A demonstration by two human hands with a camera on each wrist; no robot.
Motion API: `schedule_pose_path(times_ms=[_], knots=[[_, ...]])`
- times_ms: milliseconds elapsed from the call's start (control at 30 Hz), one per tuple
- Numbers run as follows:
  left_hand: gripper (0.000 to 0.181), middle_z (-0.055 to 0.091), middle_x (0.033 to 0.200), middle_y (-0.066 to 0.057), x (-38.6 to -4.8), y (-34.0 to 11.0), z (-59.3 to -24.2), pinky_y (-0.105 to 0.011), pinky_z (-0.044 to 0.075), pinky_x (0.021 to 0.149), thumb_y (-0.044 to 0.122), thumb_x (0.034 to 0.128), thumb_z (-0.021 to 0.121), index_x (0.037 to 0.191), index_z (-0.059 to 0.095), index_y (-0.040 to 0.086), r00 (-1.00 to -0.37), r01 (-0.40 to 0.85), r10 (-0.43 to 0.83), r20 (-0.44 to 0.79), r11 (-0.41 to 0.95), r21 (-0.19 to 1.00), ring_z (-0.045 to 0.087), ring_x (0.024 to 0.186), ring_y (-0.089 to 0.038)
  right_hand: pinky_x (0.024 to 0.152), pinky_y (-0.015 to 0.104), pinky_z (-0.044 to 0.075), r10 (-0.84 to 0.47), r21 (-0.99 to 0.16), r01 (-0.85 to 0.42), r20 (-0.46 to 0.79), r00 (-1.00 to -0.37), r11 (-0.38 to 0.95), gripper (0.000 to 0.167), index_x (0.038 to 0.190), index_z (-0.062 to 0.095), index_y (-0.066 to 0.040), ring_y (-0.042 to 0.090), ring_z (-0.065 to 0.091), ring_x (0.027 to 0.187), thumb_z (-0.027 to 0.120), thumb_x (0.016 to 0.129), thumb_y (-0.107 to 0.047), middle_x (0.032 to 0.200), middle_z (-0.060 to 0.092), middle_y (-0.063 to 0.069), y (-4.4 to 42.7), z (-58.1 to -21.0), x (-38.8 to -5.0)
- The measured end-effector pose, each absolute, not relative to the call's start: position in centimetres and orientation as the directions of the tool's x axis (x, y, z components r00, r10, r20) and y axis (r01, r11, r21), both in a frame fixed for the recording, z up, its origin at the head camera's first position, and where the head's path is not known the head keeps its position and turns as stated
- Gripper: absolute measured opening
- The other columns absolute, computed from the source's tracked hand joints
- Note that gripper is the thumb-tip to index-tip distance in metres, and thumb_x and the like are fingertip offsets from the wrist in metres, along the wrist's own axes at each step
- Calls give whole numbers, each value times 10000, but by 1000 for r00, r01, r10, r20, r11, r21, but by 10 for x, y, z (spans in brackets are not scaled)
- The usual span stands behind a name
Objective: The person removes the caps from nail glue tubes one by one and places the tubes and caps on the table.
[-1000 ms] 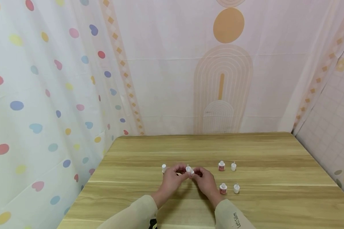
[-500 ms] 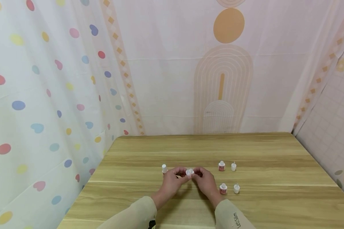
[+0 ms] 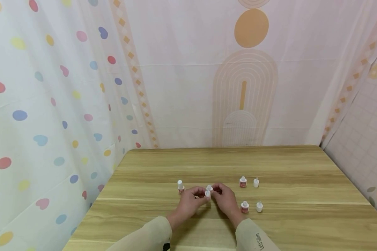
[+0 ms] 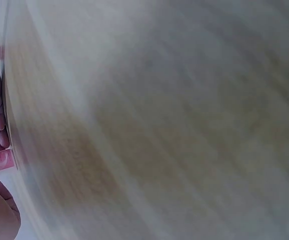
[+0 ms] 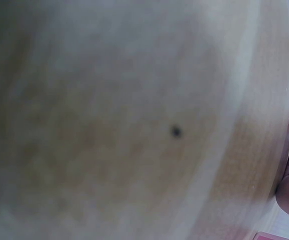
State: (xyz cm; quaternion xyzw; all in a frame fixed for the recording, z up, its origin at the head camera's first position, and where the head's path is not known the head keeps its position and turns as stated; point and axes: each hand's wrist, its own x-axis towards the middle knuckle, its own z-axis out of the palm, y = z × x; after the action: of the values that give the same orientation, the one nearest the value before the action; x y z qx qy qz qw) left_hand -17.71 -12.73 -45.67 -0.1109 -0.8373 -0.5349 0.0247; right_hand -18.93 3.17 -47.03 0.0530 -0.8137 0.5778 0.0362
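In the head view my left hand [image 3: 189,203] pinches a small white cap [image 3: 207,194], turned so its thin stem points up. Just behind the cap is a little bottle [image 3: 209,187], its white top showing, held by the fingers of my right hand [image 3: 225,199]. Cap and bottle are close together; I cannot tell if they touch. The bottle's red label [image 4: 4,160] shows between the hands in the left wrist view. Beyond my left hand stands another small bottle [image 3: 180,187] with its tall white cap on, its lower part partly hidden.
To the right, two uncapped red-labelled bottles stand on the wooden table [image 3: 163,162], a far one [image 3: 243,182] and a near one [image 3: 244,207]. Beside each rests a white cap, the far cap [image 3: 256,182] and near cap [image 3: 259,207], both stem up. Patterned curtains [image 3: 188,87] surround the table.
The cap in my left hand has come down and toward me, from beside the bottle's top to in front of it. My right hand has hardly moved.
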Motion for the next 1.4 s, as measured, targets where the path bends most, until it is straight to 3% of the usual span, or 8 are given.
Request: schedule_pose_path(times_ms=[633,1400], knots=[[139,694,868,13,-174,-128,-463,-240,497,725,51,826,801,938,720,39,-977,147,200,71,402,904,611,833,-124,804,371,476,-44,-940,-137,130,-991,311,67,982,686,-33,180,581,882,681,935,-81,928,669,43,32,-469,-188],[112,676,823,15,-173,-127,-470,-205,484,678,17,817,792,891,709,29,-958,197,274,80,432,880,587,770,-88,775,333,475,-39,-948,-104,96,-995,301,57,980,682,-39,152,577,860,672,943,-81,914,665,29,31,-469,-188]])
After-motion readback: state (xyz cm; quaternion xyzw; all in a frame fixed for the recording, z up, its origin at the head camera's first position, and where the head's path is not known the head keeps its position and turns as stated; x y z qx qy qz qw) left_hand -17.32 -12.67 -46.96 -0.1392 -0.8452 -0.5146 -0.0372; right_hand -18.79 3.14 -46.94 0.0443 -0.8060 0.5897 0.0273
